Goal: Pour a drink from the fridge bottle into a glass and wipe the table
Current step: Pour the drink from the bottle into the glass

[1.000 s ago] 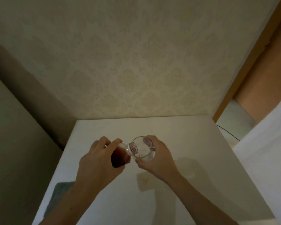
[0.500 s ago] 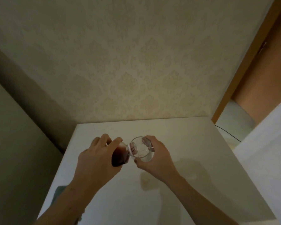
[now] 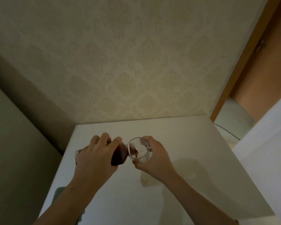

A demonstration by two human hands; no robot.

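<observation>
Two hands met above the white surface. Left hand clasped the tipped bottle, its mouth inside the rim so the dark drink ran in; right hand gripped the tilted glass, likely to limit splashing.

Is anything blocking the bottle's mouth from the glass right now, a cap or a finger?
Nothing visible. The bottle, tilted in the left hand, has its uncapped mouth right at the rim of the glass, which the right hand holds from the side. No finger covers the opening, and dark liquid is at the neck.
</observation>
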